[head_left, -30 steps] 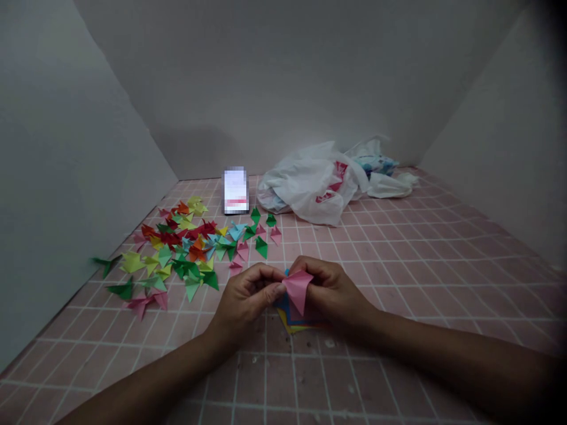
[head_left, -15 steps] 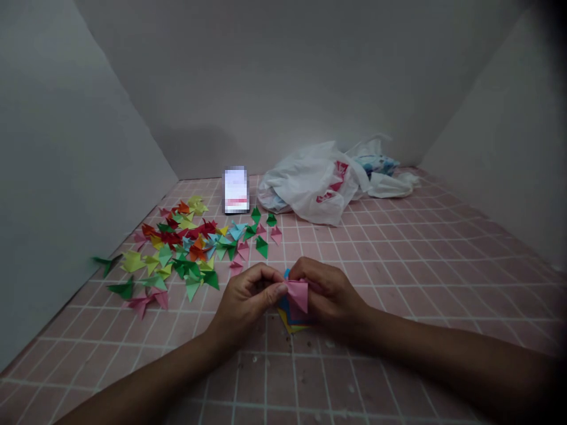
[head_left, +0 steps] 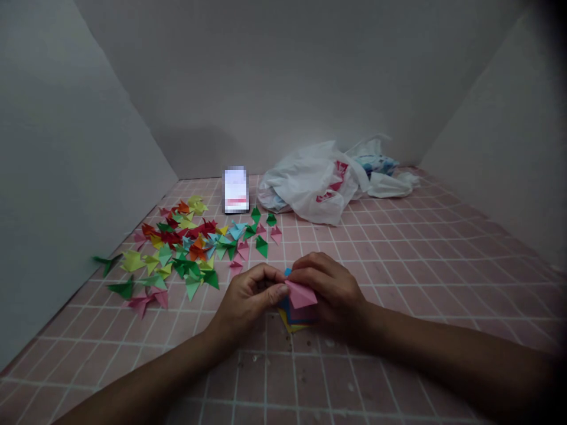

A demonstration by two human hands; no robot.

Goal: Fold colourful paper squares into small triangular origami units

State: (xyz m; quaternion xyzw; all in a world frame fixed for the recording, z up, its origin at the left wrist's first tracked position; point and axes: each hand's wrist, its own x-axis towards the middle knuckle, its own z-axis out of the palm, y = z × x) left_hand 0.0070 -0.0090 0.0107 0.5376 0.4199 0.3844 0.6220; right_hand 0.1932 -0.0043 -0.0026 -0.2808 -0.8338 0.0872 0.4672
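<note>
1. Head view, hands: the left hand [head_left: 252, 300] pinches the left tip of the pink folded paper [head_left: 302, 296] between thumb and forefinger; the right hand [head_left: 336, 289] grips its upper side with bent fingers, thumb hidden.
2. Head view, the pink paper: it is held between the hands, in front of a stack of coloured sheets [head_left: 293, 317] on the pink gridded surface [head_left: 420, 265].
3. Head view, around them: many-coloured folded paper pieces [head_left: 183, 267] spread toward the surface's left edge; a lit phone [head_left: 236, 190] stands near the far edge, beside a crumpled white bag [head_left: 305, 177].
</note>
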